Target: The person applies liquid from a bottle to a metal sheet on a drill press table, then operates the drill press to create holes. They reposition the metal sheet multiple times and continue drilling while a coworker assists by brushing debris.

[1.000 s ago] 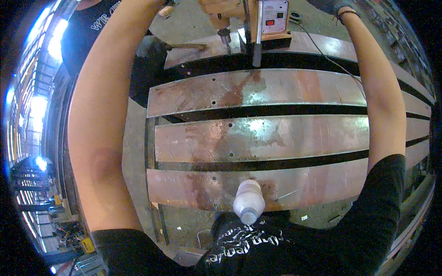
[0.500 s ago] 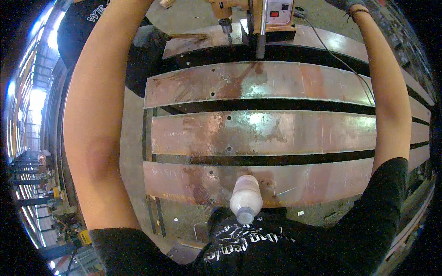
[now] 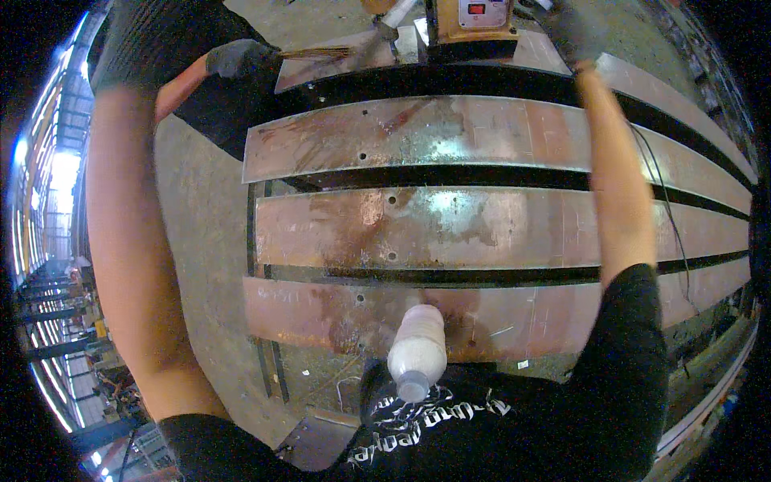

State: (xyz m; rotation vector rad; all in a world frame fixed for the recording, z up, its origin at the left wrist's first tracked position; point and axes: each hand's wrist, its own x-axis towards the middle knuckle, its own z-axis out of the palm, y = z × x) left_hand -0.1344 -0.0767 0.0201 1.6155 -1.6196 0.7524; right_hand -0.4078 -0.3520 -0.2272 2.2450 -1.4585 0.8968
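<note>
A dark knitted glove covers my left hand (image 3: 148, 40) at the upper left; its fingers cannot be made out against a co-worker's black clothing. My right hand (image 3: 572, 36), also in a dark glove, is smeared by motion beside the control box (image 3: 482, 14) of an orange drilling machine (image 3: 472, 36). The machine stands on the far steel plate. Its lever (image 3: 396, 14) slants down to the left, blurred, with a dark grip. At the near plate's edge, close to my body, is a cloudy white plastic bottle (image 3: 419, 353) with a grey cap.
Several long steel plates (image 3: 530, 233) lie side by side with dark gaps between them; some have drilled holes. A co-worker's gloved hand (image 3: 241, 59) holds a bundle of thin bristles or rods (image 3: 317, 53) near the drill. A black cable (image 3: 666, 193) trails over the plates at right.
My left arm has swung left and down, and my right arm has moved left toward the machine. The lever has turned from hanging straight down to slanting left. The cable has shifted right.
</note>
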